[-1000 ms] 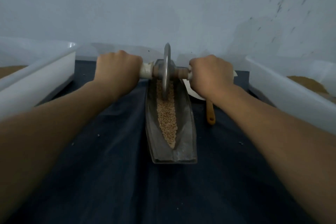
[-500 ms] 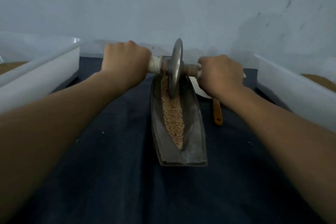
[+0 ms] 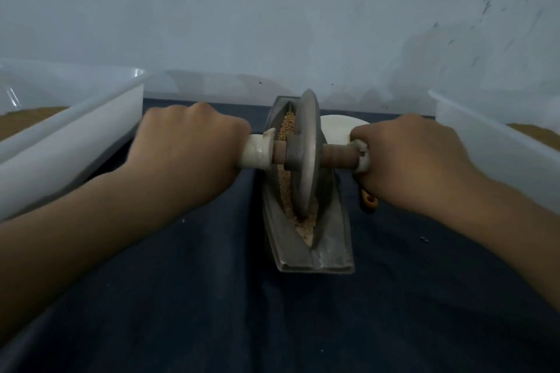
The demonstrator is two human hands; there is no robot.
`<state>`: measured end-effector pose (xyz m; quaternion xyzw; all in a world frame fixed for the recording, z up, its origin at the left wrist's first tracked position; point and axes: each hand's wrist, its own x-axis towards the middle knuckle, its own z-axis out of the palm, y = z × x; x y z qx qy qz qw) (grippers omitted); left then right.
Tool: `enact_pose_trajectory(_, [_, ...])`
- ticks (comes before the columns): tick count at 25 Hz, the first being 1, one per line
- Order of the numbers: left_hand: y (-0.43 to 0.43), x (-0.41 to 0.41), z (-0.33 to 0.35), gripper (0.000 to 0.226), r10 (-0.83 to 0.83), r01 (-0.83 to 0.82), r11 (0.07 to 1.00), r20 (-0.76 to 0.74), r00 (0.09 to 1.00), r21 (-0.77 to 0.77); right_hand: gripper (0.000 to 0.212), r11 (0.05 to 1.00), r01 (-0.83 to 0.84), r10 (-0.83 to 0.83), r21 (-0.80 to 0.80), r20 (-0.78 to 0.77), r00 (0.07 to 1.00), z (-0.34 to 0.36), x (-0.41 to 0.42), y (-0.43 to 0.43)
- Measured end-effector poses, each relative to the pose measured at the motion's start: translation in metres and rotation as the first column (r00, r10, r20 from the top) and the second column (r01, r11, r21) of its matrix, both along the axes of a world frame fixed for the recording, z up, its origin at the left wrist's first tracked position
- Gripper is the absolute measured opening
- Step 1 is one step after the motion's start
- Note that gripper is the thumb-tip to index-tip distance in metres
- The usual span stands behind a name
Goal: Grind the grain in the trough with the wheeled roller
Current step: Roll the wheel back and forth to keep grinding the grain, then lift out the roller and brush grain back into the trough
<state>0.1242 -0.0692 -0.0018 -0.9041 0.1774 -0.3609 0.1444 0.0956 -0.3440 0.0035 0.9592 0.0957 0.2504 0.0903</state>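
A grey boat-shaped metal trough (image 3: 330, 254) lies lengthwise on the dark blue cloth, with tan grain (image 3: 285, 188) along its groove. The wheeled roller (image 3: 306, 154), a grey metal disc on a brown axle with white handle ends, stands upright in the groove near the trough's near half. My left hand (image 3: 188, 145) grips the left handle. My right hand (image 3: 415, 157) grips the right handle. The disc hides part of the grain.
White plastic tubs stand on both sides, the left tub (image 3: 69, 130) and the right tub (image 3: 497, 136), each holding brown material. A white dish (image 3: 339, 130) and an orange-handled tool (image 3: 369, 201) lie right of the trough. A pale wall rises behind.
Both hands have drawn the roller toward me along the trough, from its far end to near its front half. The view has shifted closer.
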Motion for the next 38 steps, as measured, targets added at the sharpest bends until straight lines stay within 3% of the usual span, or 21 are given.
enact_pose_trajectory(3, [-0.020,0.048,-0.006,0.007,0.070,-0.072,0.993,-0.020,0.997,-0.092,0.014,0.994,0.093,-0.095,0.060,0.043,0.995,0.003,0.060,0.012])
enact_pose_trajectory(5, [-0.026,0.069,-0.009,0.007,0.097,-0.100,0.980,-0.028,0.995,-0.170,0.009,0.993,0.106,-0.113,0.058,0.123,0.986,0.003,0.087,0.016])
enact_pose_trajectory(8, [-0.026,0.074,-0.016,0.013,0.103,-0.091,0.970,0.039,0.994,-0.226,0.019,1.000,0.012,-0.015,0.012,0.283,0.959,-0.007,0.097,0.008])
enact_pose_trajectory(10, [-0.023,0.071,-0.019,0.020,0.100,-0.083,0.975,0.075,0.992,-0.204,0.026,0.998,-0.054,0.047,0.016,0.309,0.950,-0.009,0.094,0.005])
enact_pose_trajectory(14, [-0.020,0.071,-0.024,0.027,0.095,-0.081,0.969,0.050,0.994,-0.233,0.024,0.997,-0.081,0.082,-0.013,0.212,0.974,0.003,0.086,0.008])
enact_pose_trajectory(16, [-0.018,0.072,-0.031,0.029,0.104,-0.089,0.958,0.042,0.994,-0.272,0.018,0.993,-0.110,0.109,0.030,0.035,0.993,0.018,0.079,0.008])
enact_pose_trajectory(17, [-0.018,0.071,-0.032,0.029,0.103,-0.090,0.950,0.030,0.994,-0.298,0.028,0.988,-0.142,0.146,0.059,-0.067,0.987,0.027,0.072,0.009])
enact_pose_trajectory(19, [-0.019,0.071,-0.035,0.025,0.081,-0.081,0.922,-0.015,0.997,-0.380,0.053,0.939,-0.284,0.316,0.192,-0.164,0.935,0.048,0.054,0.014])
enact_pose_trajectory(20, [-0.019,0.072,-0.037,0.021,0.067,-0.082,0.900,-0.049,0.997,-0.429,0.058,0.884,-0.378,0.422,0.275,-0.123,0.898,0.059,0.044,0.017])
enact_pose_trajectory(22, [-0.016,0.073,-0.041,0.016,0.039,-0.088,0.861,-0.107,0.993,-0.502,0.047,0.756,-0.531,0.563,0.384,0.033,0.826,0.079,0.025,0.023])
enact_pose_trajectory(24, [-0.014,0.073,-0.043,0.014,0.017,-0.090,0.832,-0.137,0.990,-0.547,0.022,0.677,-0.589,0.617,0.442,0.096,0.781,0.095,0.013,0.022])
enact_pose_trajectory(27, [-0.015,0.074,-0.045,0.016,-0.008,-0.132,0.751,-0.209,0.978,-0.647,0.009,0.676,-0.485,0.644,0.554,-0.125,0.754,0.101,0.006,0.014])
enact_pose_trajectory(31, [-0.008,0.080,-0.042,0.013,-0.085,-0.189,0.518,-0.270,0.959,-0.834,0.008,0.793,-0.181,0.532,0.581,-0.517,0.671,0.087,0.014,-0.003])
enact_pose_trajectory(35, [0.005,0.087,-0.041,0.011,-0.173,-0.171,0.221,-0.211,0.962,-0.960,0.025,0.956,0.165,0.115,0.244,-0.824,0.555,0.061,0.038,-0.011])
enact_pose_trajectory(38, [0.012,0.090,-0.042,0.011,-0.250,-0.136,0.066,-0.148,0.957,-0.989,0.030,0.951,0.303,-0.083,0.064,-0.890,0.448,0.045,0.045,-0.010])
